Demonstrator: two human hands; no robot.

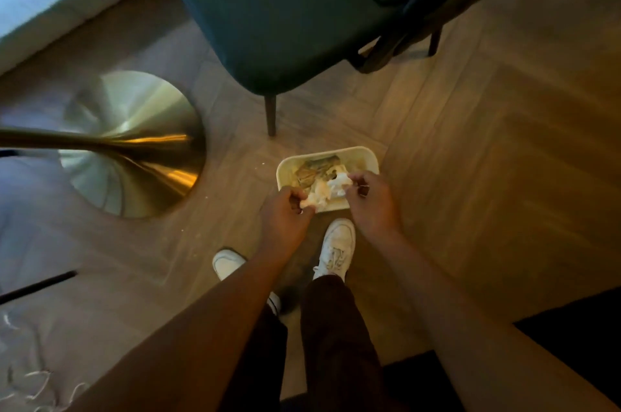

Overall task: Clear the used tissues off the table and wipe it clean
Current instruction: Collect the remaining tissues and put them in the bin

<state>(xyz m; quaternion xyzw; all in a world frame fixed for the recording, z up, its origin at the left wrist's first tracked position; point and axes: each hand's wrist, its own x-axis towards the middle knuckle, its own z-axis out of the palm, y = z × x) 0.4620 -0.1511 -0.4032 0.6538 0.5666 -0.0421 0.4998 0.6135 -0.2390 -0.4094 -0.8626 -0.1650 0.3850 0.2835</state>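
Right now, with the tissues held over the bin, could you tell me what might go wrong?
The left hand holds its tissue near the bin's near rim, so it may drop outside onto the floor. The right shoe stands close to the bin and might knock it.

The hands (285, 213) hide the bin's (366, 156) near rim (contents blurred).
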